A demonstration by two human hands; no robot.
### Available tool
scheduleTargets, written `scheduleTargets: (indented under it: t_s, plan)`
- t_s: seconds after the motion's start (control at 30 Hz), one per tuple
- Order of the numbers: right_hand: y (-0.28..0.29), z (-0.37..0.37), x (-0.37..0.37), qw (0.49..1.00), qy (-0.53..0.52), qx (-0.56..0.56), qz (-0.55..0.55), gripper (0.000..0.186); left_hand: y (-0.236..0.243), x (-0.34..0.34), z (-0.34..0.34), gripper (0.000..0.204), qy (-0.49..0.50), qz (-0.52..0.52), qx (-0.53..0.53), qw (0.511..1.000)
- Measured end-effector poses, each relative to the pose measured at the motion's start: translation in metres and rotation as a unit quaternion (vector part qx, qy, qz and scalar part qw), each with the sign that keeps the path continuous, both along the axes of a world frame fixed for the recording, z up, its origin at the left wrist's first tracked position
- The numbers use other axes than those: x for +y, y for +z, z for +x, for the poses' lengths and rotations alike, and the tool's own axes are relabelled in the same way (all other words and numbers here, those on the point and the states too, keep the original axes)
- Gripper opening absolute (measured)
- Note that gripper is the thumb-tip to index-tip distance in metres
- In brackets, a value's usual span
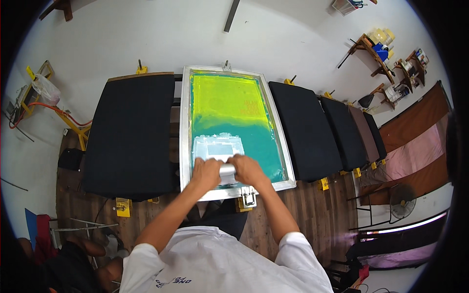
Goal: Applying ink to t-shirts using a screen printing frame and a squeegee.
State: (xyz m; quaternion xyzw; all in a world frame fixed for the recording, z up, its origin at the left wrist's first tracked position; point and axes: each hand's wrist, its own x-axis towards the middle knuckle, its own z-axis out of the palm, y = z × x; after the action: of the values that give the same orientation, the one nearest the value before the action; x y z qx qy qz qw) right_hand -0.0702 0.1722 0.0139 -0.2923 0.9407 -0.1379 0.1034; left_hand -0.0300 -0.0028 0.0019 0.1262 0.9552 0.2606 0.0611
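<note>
A silver-framed printing screen lies in front of me, its mesh yellow-green at the far part and teal nearer. Both my hands grip a squeegee with a pale handle, near the screen's close end. My left hand is closed round its left side and my right hand round its right side. Just beyond my fingers, pale blue ink is spread on the mesh. My hands hide much of the squeegee, and its blade edge cannot be seen. A metal clamp holds the frame's near edge.
A black padded board stands left of the screen; another black board and several more run off to the right. Yellow brackets stick out below them. Wall shelves hold containers. A fan stands at right. Another person sits at lower left.
</note>
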Motion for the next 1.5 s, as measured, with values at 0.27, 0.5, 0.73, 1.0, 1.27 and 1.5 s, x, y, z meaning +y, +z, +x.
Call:
scheduleTargets:
  t_s: [0.27, 0.5, 0.73, 1.0, 1.27, 1.5]
  plan:
    - [-0.032, 0.006, -0.008, 0.997, -0.018, 0.052, -0.061, 0.036, -0.042, -0.007, 0.007, 0.052, 0.023, 0.03, 0.078, 0.996]
    - [-0.01, 0.016, 0.003, 1.0, 0.013, -0.021, -0.01, 0.034, 0.0, -0.003, 0.02, 0.031, -0.024, -0.015, -0.025, 0.999]
    - [-0.02, -0.043, -0.013, 0.999, -0.037, 0.027, -0.014, 0.031, -0.024, -0.011, -0.049, 0.038, 0.01, -0.003, 0.049, 0.999]
    - [-0.004, 0.031, 0.016, 0.998, -0.019, -0.054, -0.037, 0.043, -0.008, 0.01, 0.028, 0.04, -0.047, -0.008, -0.017, 0.999]
    - [-0.01, -0.074, -0.018, 1.0, -0.014, -0.021, 0.013, 0.034, -0.012, -0.015, -0.077, 0.025, 0.022, -0.012, -0.033, 0.999]
    - [-0.037, -0.042, -0.011, 0.998, -0.002, 0.018, -0.063, 0.038, -0.031, -0.007, -0.038, 0.042, 0.029, -0.016, 0.005, 0.999]
